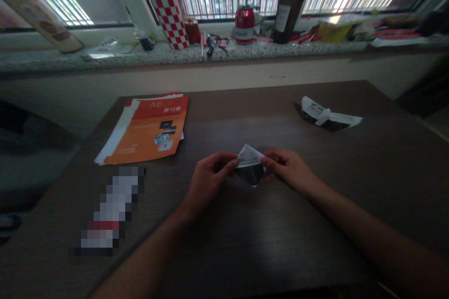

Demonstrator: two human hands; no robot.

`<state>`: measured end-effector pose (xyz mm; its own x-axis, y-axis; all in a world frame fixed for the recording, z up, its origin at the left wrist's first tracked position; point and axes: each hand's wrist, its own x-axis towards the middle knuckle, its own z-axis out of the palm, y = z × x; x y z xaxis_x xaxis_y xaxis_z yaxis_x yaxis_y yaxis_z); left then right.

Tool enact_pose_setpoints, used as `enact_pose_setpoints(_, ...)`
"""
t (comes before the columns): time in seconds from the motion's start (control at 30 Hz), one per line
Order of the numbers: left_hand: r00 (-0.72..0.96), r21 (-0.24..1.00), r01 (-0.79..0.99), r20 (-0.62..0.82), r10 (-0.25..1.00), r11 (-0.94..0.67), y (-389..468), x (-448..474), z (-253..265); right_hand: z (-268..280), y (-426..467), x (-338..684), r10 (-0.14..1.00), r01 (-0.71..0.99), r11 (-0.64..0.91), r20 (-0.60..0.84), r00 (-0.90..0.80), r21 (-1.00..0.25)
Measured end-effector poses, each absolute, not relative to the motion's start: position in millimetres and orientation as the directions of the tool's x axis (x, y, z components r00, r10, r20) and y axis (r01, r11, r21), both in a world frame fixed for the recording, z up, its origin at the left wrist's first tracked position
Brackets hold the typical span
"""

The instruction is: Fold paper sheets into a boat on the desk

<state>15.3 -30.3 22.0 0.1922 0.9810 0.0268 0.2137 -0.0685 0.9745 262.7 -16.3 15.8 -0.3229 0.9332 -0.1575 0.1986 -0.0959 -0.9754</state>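
Note:
Between my two hands is a small piece of folded paper (249, 163), white with print on its upper part and black below, its outline close to a diamond. My left hand (214, 170) pinches its left corner between thumb and fingers. On the opposite corner, my right hand (286, 166) grips it the same way. The paper is held just over or on the dark table; I cannot tell if it touches. Farther back to the right sits a folded paper boat (326, 116), also white and black, apart from both hands.
Orange booklets (150, 126) lie at the table's back left, with a pixelated oblong object (112, 210) nearer me. Behind the table (224, 112), a granite windowsill (140, 58) carries a red can (244, 24), a dark bottle (289, 11), a checkered bottle (171, 21) and clutter.

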Motion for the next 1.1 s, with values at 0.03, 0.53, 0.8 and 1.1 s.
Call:
enact_pose_setpoints(0.03, 0.196, 0.971, 0.225, 0.030, 0.980, -0.075, -30.5, 15.3, 22.4, 16.5, -16.7, 262.6, 0.925, 0.211, -0.083, -0.154, -0.347, -0.974)
enact_pose_setpoints(0.53, 0.208, 0.935, 0.341, 0.030, 0.978, -0.101, -31.2, 19.1, 18.2, 17.5, -23.5, 256.1, 0.944, 0.340, 0.006, -0.107, -0.313, -0.940)
enact_pose_setpoints(0.8, 0.251, 0.957, 0.283, -0.006, 0.968, -0.067, -30.5, 16.4, 15.8, 17.6, -22.9, 257.8, 0.916, 0.327, 0.073, -0.066, -0.395, -0.942)
enact_pose_setpoints(1.1, 0.318, 0.955, 0.286, -0.019, 0.948, -0.077, -32.5, 18.1, 22.8, 18.7, -22.5, 260.4, 0.922, 0.392, 0.157, -0.008, -0.388, -0.907)
